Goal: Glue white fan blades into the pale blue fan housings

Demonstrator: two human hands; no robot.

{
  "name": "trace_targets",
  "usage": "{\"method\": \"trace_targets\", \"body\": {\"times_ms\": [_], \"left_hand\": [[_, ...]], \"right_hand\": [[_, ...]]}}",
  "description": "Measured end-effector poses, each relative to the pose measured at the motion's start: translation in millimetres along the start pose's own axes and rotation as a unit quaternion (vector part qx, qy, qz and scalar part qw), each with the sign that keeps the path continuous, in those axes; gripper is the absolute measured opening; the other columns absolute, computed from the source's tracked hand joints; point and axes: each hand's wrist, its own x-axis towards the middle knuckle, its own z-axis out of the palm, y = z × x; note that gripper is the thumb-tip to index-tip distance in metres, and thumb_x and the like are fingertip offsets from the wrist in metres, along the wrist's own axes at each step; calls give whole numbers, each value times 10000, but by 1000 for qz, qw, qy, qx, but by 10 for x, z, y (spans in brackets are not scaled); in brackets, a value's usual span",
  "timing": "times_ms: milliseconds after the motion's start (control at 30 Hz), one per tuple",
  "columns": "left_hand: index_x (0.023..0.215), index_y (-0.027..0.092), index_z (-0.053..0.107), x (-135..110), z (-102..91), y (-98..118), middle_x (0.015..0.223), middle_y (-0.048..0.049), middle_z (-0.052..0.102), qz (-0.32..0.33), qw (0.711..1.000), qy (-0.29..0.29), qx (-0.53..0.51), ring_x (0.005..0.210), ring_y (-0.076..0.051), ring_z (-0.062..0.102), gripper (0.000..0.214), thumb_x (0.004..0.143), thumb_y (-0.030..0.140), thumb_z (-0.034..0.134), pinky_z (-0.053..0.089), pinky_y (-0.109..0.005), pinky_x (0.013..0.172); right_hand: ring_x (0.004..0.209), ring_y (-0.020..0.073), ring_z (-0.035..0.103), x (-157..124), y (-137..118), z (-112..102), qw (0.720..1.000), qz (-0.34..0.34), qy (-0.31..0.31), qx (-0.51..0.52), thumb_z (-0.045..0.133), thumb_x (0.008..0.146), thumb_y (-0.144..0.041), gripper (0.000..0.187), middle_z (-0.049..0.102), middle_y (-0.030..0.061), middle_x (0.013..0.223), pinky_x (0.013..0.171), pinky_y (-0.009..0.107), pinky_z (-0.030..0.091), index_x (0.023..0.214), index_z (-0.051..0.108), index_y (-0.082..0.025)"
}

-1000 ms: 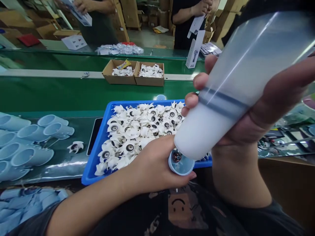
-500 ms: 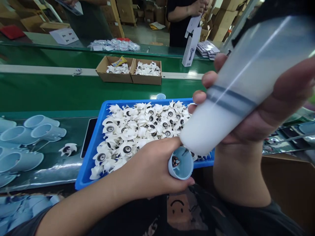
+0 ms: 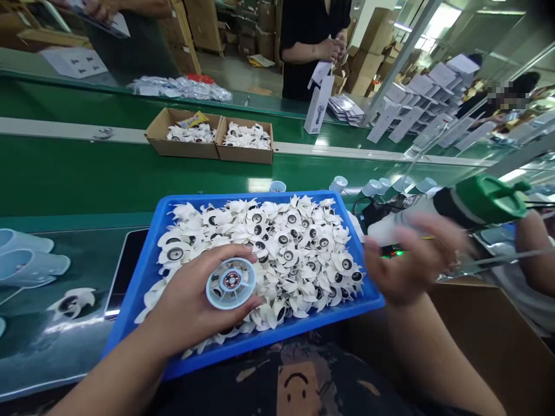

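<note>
My left hand [image 3: 186,306] is closed round a pale blue round housing [image 3: 230,283], whose open face with a small motor at its centre points up at me. It hovers over the near left part of a blue tray [image 3: 260,196] heaped with white fan blades [image 3: 295,248]. My right hand [image 3: 411,260] is smeared by motion just past the tray's right end. It lies against a white squeeze bottle with a green cap [image 3: 477,202], which is tipped nearly flat. Its grip on the bottle is unclear.
Two cardboard boxes [image 3: 182,141] of white blades sit on the green conveyor [image 3: 87,173]. Pale blue housings [image 3: 30,266] and one loose blade [image 3: 71,301] lie at the left. Small blue cups [image 3: 377,186] stand behind the tray. People [image 3: 310,40] work across the belt; another person's arm [image 3: 533,248] is at right.
The bottle has swung away from the housing, down and to the right. My left hand has turned the housing's open face upward and moved it left over the tray.
</note>
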Motion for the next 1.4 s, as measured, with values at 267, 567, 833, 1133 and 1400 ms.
{"method": "trace_targets", "body": {"times_ms": [267,567,833,1133,1400], "left_hand": [[1221,306,512,-90,-2,-94,1113,-20,710,15,999,-6,37,1004,-238,704,495,825,487,748,566,-348,830],[1207,306,520,-30,10,-87,1088,-10,707,32,998,-5,48,989,-233,703,459,844,504,718,554,-348,828],[1167,305,546,-26,17,-76,1100,-23,695,-32,999,-13,15,989,-249,696,481,792,508,768,563,-371,831],[1243,282,464,-67,-9,168,1165,-76,628,-173,983,-21,-60,981,-263,674,536,805,452,723,573,-387,783],[1315,305,498,16,38,369,1278,-65,631,-63,996,-67,22,1157,-297,620,587,817,495,745,525,-435,959]], "right_hand": [[1033,267,584,236,-262,592,950,-24,-310,43,694,911,-152,253,665,36,1092,895,426,457,1146,714,-246],[986,278,637,310,-492,633,911,24,-404,82,640,962,-188,213,681,73,1029,874,428,504,1168,687,-172],[1059,274,615,350,-415,652,873,61,-450,180,660,911,-113,286,635,82,1183,1003,451,476,1187,684,-184],[1149,266,538,305,-563,386,801,172,-346,458,493,958,-277,273,554,130,1196,1041,502,447,1214,519,-185],[872,154,632,117,-814,229,584,224,-314,714,583,958,-609,454,612,60,1035,831,323,571,1188,509,-225]]}}
